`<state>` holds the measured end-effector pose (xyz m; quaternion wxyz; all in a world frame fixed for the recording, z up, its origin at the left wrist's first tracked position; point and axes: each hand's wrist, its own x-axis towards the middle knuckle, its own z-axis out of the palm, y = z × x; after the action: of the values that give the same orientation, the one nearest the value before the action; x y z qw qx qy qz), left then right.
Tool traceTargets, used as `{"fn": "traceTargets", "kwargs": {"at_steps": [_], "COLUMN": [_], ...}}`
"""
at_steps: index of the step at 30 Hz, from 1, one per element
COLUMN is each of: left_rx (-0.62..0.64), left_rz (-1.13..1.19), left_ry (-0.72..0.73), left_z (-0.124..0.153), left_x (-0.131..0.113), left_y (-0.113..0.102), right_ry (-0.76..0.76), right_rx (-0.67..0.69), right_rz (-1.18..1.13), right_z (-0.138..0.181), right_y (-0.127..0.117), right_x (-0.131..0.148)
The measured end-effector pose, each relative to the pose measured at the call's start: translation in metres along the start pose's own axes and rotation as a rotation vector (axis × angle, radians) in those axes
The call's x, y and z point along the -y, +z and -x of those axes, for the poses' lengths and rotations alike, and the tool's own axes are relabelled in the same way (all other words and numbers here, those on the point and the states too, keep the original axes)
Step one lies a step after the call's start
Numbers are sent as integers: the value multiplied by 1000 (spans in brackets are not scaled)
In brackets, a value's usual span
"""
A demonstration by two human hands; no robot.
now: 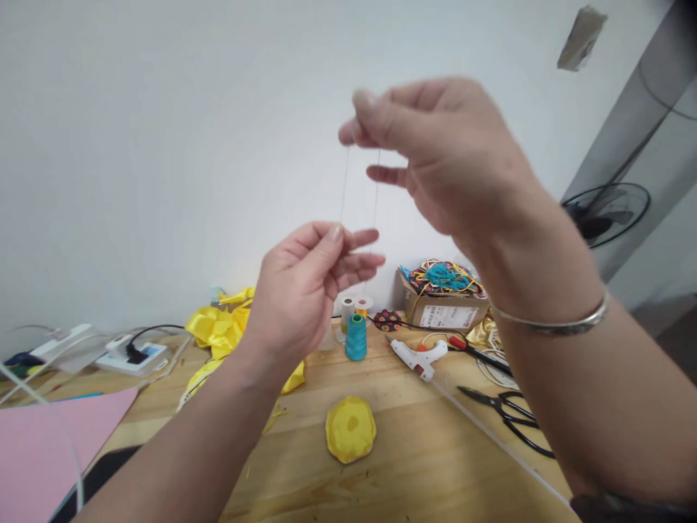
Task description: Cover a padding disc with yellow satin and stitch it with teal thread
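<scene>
Two thin strands of thread [377,190] run almost upright between my hands, against the white wall. My right hand [443,149] is raised higher, its thumb and forefinger pinched on the thread. Below it, my left hand [302,283] pinches a strand between thumb and forefinger, with the other fingers held loosely out. Whether a needle is in the right fingertips cannot be made out. On the table under my hands lies a round yellow fabric-covered disc [351,430]. A teal thread spool [356,338] stands behind it.
Yellow cloth [221,330] is heaped behind my left forearm. To the right lie a white glue gun [419,357] and black scissors [515,410]. A cardboard box [443,311] of scraps stands at the back. A power strip [133,359] and pink sheet [59,447] are left.
</scene>
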<state>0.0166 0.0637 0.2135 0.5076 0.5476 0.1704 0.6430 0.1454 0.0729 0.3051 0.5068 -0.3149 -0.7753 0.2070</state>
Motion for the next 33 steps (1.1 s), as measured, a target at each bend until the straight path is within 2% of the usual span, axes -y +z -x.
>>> {"fn": "traceTargets", "kwargs": {"at_steps": [3,7,11,15,22,28,33], "left_rx": [-17,-111,-212,-308,-382,-347,-316], "left_rz": [32,-16,-79,-148,-132,-108,-165], "left_ry": [-110,-321,-458,-560,-717,-786,-816], "left_z": [18,51,83,105,126,140,149], "left_x": [14,33,53,70,86,101,112], "left_y": [-4,-16,-32,-44,-50,-53,-57], "right_ry": [49,290,537,646,766,805,789], "right_rx": [-72,-19,-16,-43,-56,-51,-136], "right_rz": [-173,-349,-534,-662,-837,-987,-1005], "right_z": [15,48,87,120,154,168,172], "right_y": [8,20,34,51,76,90,96], "right_x": [-27,-62,-94,-118,-133,-136,-135]}}
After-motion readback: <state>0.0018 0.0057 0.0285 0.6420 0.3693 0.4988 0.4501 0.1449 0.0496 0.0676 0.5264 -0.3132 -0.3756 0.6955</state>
